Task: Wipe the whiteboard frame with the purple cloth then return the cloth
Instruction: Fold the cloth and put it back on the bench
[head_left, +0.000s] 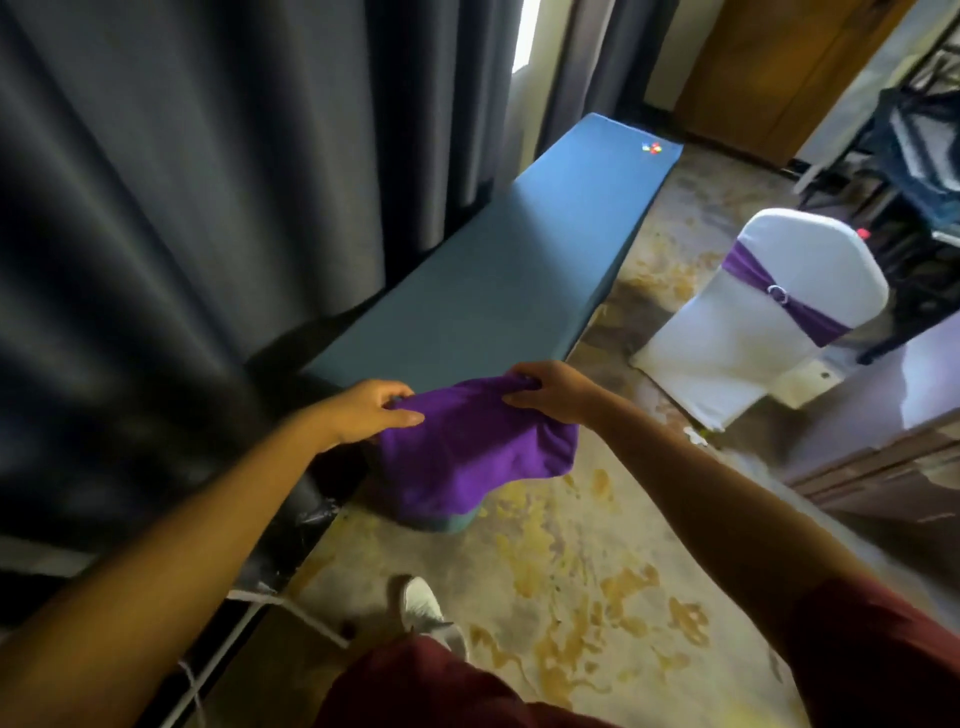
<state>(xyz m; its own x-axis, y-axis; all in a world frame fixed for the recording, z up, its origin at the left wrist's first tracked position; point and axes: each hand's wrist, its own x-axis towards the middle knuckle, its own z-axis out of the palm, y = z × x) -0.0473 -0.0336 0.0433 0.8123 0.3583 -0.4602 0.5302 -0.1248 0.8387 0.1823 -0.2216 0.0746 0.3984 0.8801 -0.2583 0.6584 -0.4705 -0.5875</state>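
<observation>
Head view: left hand (371, 410) and right hand (553, 391) each pinch a top edge of the purple cloth (467, 452), hanging at the teal desk (493, 270) end. Soft, light, limp; hold by corners.

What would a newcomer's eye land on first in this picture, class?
The purple cloth at centre, pinched at its top corners by the left hand and right hand. Behind it a long blue table runs along dark curtains. A white chair stands right.
</observation>
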